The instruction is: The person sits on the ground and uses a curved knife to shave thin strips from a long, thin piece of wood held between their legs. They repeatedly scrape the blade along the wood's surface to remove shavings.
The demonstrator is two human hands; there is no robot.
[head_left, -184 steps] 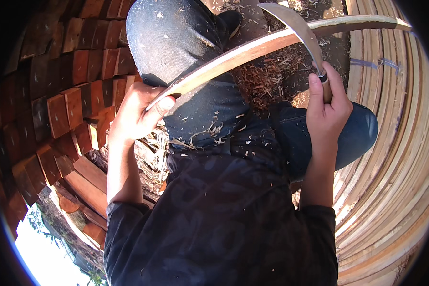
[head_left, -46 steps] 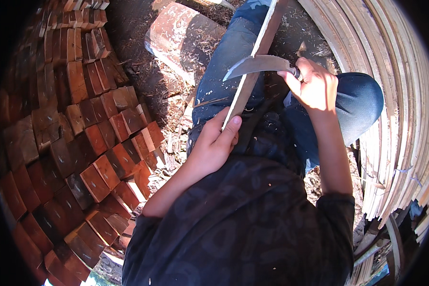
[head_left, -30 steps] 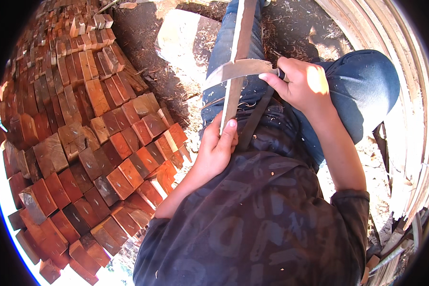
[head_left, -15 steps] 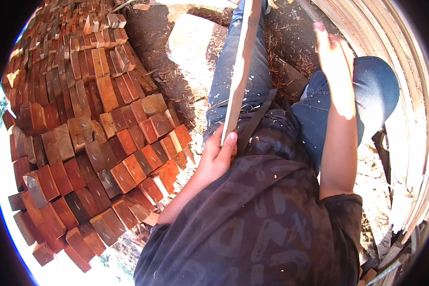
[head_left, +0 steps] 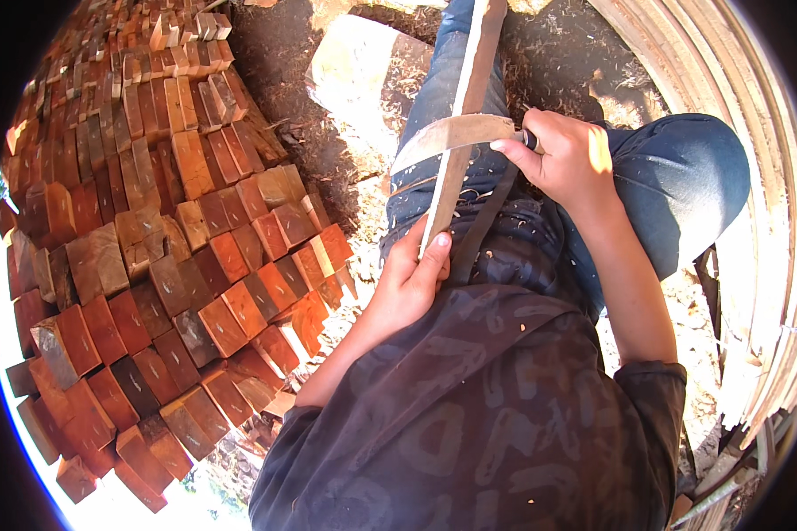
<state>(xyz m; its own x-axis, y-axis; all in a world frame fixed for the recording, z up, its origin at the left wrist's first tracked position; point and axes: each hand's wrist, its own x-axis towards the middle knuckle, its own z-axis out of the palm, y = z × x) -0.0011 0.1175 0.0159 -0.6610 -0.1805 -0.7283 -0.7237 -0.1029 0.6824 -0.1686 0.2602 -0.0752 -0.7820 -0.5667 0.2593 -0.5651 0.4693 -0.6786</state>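
My left hand grips the near end of a long, narrow wooden strip, with the thumb on top. The strip slants away from my waist and over my outstretched left leg. In my right hand is a broad curved knife, the fingers closed round its dark handle. Its blade points left and lies across the strip, a little beyond my left hand. Whether the edge bites into the wood I cannot tell. Pale wood chips speckle my jeans.
Stacked reddish timber pieces, end faces showing, fill the left side. Long pale boards curve along the right. My bent right knee is beside the boards. A flat pale slab lies on the shaving-strewn ground ahead.
My right hand has come down and inward from the upper right, bringing the knife blade across the strip. The left hand keeps its grip on the strip, nearly still.
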